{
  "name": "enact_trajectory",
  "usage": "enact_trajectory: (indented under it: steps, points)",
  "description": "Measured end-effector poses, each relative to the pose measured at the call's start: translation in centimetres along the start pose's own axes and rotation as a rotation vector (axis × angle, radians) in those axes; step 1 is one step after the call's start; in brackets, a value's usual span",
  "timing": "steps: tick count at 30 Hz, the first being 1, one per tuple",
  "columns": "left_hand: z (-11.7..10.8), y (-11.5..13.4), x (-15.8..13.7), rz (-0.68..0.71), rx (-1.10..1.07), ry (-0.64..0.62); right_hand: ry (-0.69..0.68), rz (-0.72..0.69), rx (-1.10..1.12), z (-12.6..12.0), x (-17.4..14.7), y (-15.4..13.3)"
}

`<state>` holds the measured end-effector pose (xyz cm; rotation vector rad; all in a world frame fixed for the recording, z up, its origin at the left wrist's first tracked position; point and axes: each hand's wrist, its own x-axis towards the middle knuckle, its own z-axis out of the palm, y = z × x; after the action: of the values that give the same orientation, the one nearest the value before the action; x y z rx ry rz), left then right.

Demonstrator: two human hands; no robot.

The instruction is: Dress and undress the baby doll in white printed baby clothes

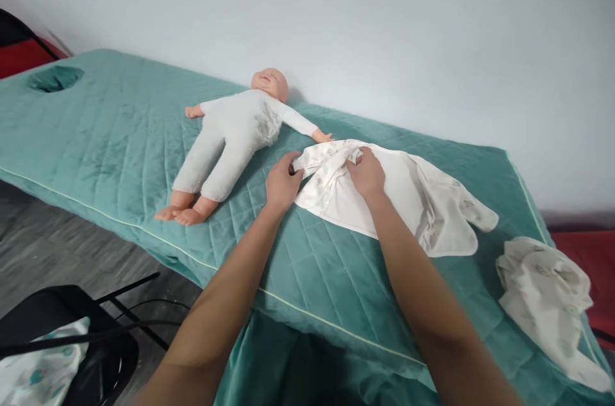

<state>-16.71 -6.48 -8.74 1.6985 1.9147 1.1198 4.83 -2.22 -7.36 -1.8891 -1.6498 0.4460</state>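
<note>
A white baby shirt (398,178) with a small print lies spread open on the green quilted cover. My left hand (283,180) pinches the end of its left sleeve. Near the shirt's upper edge, my right hand (368,172) grips a fold of the same cloth. The other sleeve stretches out to the right. A baby doll (235,121) in a white suit lies on its back to the left, arms spread, one hand almost at the shirt's edge. The fingertips of both my hands are partly hidden by cloth.
The green bed (120,137) runs along a pale wall, with a face hole (55,79) at far left. More printed baby clothes (545,297) lie bunched at the right edge. A black chair (103,348) with a printed cloth (43,367) stands at lower left.
</note>
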Motion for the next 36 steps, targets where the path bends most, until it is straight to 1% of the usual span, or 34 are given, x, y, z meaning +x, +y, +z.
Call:
enact_trajectory:
  steps: [1,3,6,8,10,12,16,19,22,26,28,30,33,36]
  points:
    - [0.0,-0.2,0.2,0.036,-0.058,0.005,0.005,-0.019,0.026,0.1,0.0,0.4]
    - [0.0,-0.4,0.9,0.123,-0.135,0.082,0.020,-0.024,0.138,-0.1,0.0,1.1]
    - [0.0,-0.7,2.1,0.244,-0.149,0.256,0.058,0.036,0.363,-0.5,0.1,2.0]
    - [0.1,-0.9,3.0,0.274,-0.132,0.314,0.075,0.062,0.458,-0.7,0.3,2.2]
    - [0.2,-1.2,3.7,0.248,-0.126,0.327,0.073,0.066,0.482,-0.7,0.4,2.1]
    - [0.5,-1.5,4.3,0.187,-0.172,0.307,0.040,0.072,0.498,-0.6,0.4,2.0]
    - [0.8,-1.6,4.6,0.020,-0.353,0.158,-0.011,0.108,0.566,-0.5,0.1,1.8]
    - [0.8,-1.4,4.6,-0.012,-0.357,0.122,-0.016,0.094,0.597,-0.5,-0.1,1.7]
    - [0.8,-1.4,5.2,0.032,-0.316,0.136,-0.023,0.082,0.601,-0.6,-0.2,1.7]
    - [0.9,-1.8,6.7,0.109,-0.364,0.199,-0.022,0.074,0.579,-0.6,-0.3,1.7]
    - [1.0,-2.1,7.1,0.118,-0.360,0.214,-0.018,0.074,0.573,-0.6,-0.2,1.7]
    - [1.1,-2.3,7.2,0.080,-0.297,0.229,-0.020,0.074,0.560,-0.5,-0.1,1.7]
    - [1.2,-2.4,6.8,-0.014,-0.156,0.257,-0.032,0.077,0.543,-0.3,0.0,1.8]
    - [1.2,-2.2,6.4,-0.046,-0.066,0.265,-0.028,0.084,0.546,-0.3,0.1,1.8]
